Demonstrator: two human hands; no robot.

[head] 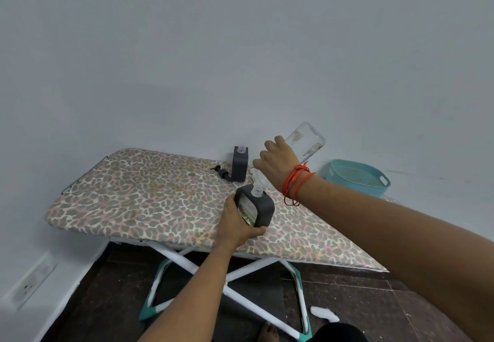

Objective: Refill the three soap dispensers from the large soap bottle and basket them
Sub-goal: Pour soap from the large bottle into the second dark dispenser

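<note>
My left hand point(235, 224) grips a dark grey square soap dispenser point(260, 209) standing on the leopard-print ironing board point(133, 194); its pump is off and the neck is uncovered. My right hand point(278, 164) holds the large clear soap bottle point(304, 138) tipped neck-down, its mouth right at the dispenser's neck. A second grey dispenser point(239, 164) stands upright with no cap at the board's far edge, with a black pump head point(222, 172) lying to its left. A teal basket point(358, 177) sits at the right end of the board.
The board stands against a pale wall on white crossed legs with teal feet point(227, 283). A white scrap point(324, 313) lies on the dark floor. A wall socket point(29, 281) is at lower left.
</note>
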